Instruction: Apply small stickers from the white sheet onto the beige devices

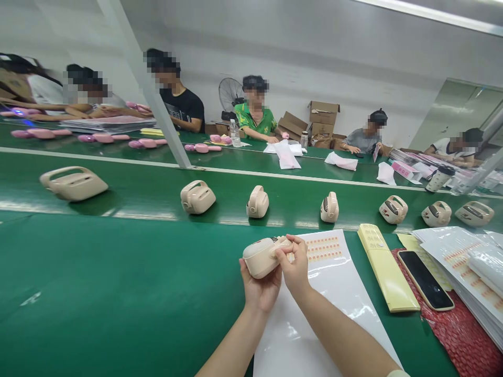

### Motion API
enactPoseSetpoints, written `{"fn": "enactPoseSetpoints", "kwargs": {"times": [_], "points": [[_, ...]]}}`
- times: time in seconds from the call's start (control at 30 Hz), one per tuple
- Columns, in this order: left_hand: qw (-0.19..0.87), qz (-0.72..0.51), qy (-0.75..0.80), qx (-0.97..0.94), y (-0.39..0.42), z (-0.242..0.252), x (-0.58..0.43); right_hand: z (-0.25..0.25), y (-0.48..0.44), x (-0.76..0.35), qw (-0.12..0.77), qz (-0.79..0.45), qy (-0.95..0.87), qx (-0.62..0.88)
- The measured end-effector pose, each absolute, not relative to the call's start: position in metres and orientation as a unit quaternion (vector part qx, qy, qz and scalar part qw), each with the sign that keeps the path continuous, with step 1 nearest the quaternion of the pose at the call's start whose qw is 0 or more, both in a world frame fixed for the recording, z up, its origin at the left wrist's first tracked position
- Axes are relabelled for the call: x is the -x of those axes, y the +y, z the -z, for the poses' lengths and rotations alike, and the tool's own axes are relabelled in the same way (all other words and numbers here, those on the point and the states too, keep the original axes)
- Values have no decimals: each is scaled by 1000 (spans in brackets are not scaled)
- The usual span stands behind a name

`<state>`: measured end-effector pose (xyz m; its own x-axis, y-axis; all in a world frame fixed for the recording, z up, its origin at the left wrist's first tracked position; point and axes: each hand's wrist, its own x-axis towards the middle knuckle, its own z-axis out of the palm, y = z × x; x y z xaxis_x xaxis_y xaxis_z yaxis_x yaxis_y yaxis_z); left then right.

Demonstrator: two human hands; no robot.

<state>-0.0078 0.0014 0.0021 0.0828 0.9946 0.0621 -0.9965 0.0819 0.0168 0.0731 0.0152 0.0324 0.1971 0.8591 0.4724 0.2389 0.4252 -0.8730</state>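
A small cream-coloured device with a carrying handle (257, 259) is held above the green worktable, tilted. My left hand (262, 288) cups it from below, fingers wrapped round its body. At its right end, my right hand (295, 262) pinches near the handle, thumb and fingertips pressed on it; whether a small piece sits between those fingertips cannot be made out. Under both forearms lies a white glossy sticker sheet (328, 293), with rows of small orange stickers (324, 248) near its top edge.
Beyond the table edge, several like devices (198, 198) stand in a row on a green conveyor belt (137, 204). To the right lie yellow sheets (387, 272), a phone (425, 280), red bubble wrap (459, 335) and stacked sticker sheets (463, 262). Co-workers sit opposite, near pink hairbrush-shaped items (147, 143).
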Motion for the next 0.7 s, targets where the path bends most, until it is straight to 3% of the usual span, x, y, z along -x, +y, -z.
{"fn": "enactPoseSetpoints", "kwargs": {"times": [0.23,0.4,0.57,0.7], "points": [[749,-660,-33,-42,-1,-1,10,-21,19,-81,576,-31,-728,370],[742,-668,-17,-55,-3,-3,9,-25,19,-80,558,-160,-684,442],[740,-668,-15,-77,-3,-7,7,-25,29,-86,558,-326,-648,402],[749,-655,28,-95,2,-2,16,-25,61,-104,526,-330,-628,469]]}}
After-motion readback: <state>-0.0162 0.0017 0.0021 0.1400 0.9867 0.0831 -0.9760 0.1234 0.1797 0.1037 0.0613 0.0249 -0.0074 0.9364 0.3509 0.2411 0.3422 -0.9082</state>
